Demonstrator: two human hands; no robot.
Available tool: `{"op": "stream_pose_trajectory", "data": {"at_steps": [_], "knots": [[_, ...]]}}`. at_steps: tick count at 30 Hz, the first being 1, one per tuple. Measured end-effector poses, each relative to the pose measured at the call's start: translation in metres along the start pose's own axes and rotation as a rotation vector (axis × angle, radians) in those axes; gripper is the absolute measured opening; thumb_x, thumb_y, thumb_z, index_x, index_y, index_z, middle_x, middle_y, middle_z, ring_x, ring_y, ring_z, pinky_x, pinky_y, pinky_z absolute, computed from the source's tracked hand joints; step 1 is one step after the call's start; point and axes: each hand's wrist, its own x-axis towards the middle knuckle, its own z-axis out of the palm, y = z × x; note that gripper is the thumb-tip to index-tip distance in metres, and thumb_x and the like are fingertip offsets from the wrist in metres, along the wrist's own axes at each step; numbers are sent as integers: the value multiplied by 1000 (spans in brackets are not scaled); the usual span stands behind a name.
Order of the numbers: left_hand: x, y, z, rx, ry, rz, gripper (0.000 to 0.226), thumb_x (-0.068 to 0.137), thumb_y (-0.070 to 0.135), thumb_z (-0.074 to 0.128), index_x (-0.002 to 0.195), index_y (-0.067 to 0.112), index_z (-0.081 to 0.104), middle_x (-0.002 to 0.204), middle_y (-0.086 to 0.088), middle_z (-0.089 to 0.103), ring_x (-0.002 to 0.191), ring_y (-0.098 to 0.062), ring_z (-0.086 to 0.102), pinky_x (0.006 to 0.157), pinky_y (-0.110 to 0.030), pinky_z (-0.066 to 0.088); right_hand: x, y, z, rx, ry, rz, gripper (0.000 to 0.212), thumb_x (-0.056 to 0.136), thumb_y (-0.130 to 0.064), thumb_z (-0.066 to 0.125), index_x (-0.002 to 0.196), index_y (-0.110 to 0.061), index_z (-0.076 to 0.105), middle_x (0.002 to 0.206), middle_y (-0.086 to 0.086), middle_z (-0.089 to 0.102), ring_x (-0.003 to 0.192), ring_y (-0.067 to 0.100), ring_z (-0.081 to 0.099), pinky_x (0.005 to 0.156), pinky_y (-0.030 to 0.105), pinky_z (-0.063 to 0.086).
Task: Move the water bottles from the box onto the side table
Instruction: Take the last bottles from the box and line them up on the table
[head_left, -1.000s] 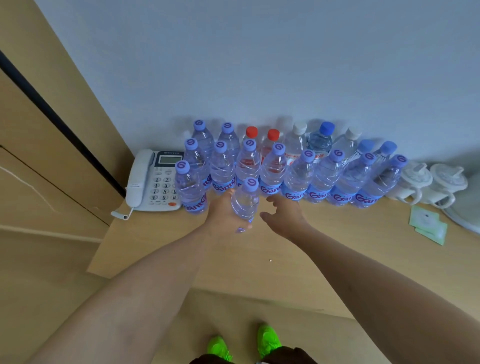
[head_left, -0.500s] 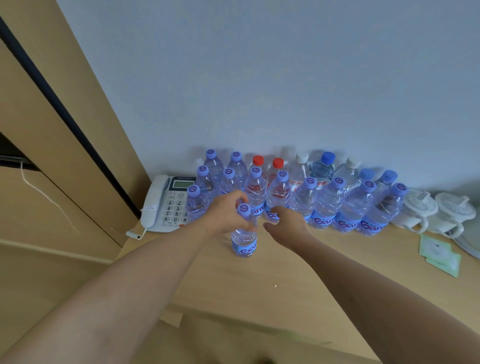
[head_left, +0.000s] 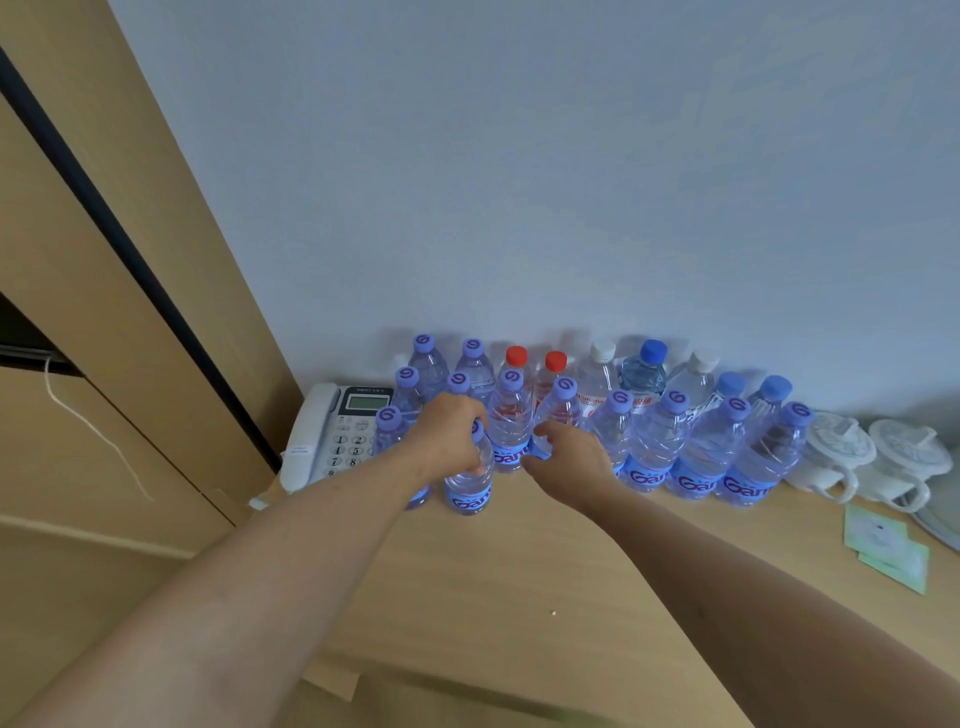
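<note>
A clear water bottle (head_left: 469, 486) with a purple cap and blue label stands upright on the wooden side table (head_left: 519, 566), in front of the rows. My left hand (head_left: 451, 435) grips it from above, around its neck and cap. My right hand (head_left: 567, 456) hovers just to the right with fingers loosely curled, its fingertips against a front-row bottle (head_left: 558, 415), holding nothing. Several more bottles (head_left: 706, 452) with purple, blue, red and white caps stand in rows against the wall.
A white desk phone (head_left: 337, 431) sits at the table's left end, close to the bottles. Two white lidded cups (head_left: 852, 457) and green paper packets (head_left: 883, 545) lie at the right. A cardboard flap (head_left: 332, 680) shows below the table's front edge.
My left hand has set the bottle down upright on the table and slid it back and left toward the rows. My right hand stayed beside it, fingers curling in.
</note>
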Motion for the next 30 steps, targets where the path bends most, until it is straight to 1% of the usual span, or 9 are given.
{"op": "stream_pose_trajectory", "data": {"at_steps": [3,6,10,16,20,24,28,30], "knots": [[4,-3,-5,19,-5,-8,43,63,13,90,99,17,68,87,1,55,82,-19,53,60,-25,36,1,2,1,-1,10,9,32,83,-29,65,108,-10,67,106,9,71,99,30,63,79,37,49],[6,-6,-10,39,-13,6,49,60,15,93,103,18,69,89,3,54,86,-17,50,67,-24,37,3,1,1,-7,11,9,33,84,-31,64,110,-12,66,109,7,71,102,30,63,80,37,48],[6,-7,-11,35,-13,4,49,59,12,93,102,18,70,89,3,53,86,-17,52,67,-26,39,6,-2,2,-8,0,7,39,85,-34,64,120,-17,64,115,6,70,107,28,63,85,37,50],[3,-13,-12,15,-42,-9,52,58,2,92,103,18,70,93,4,50,87,-18,53,67,-29,43,6,-7,6,-15,-4,22,49,85,-35,64,132,-21,58,122,3,68,114,26,60,88,36,50],[4,-16,-11,36,-35,16,45,66,-2,86,104,18,69,99,-2,56,89,-20,55,69,-30,45,5,-11,9,-21,-11,26,53,86,-34,64,137,-21,55,128,4,65,118,26,59,91,36,50],[5,-21,-9,46,-38,40,41,72,-3,80,106,16,68,105,-6,60,89,-20,54,71,-30,46,1,-15,7,-29,11,35,53,86,-34,64,136,-21,55,126,3,65,116,25,59,86,34,48],[7,-23,-11,73,-47,69,38,77,1,76,110,16,65,99,-2,52,92,-22,54,71,-29,43,-6,-16,4,-34,38,22,46,85,-32,63,129,-18,60,119,5,68,112,27,61,82,33,48],[6,-25,-9,78,-55,80,40,78,0,73,114,16,64,101,-4,55,97,-25,57,72,-31,44,-12,-19,4,-46,46,30,45,85,-32,63,127,-17,61,118,6,68,112,28,61,84,35,48]]}}
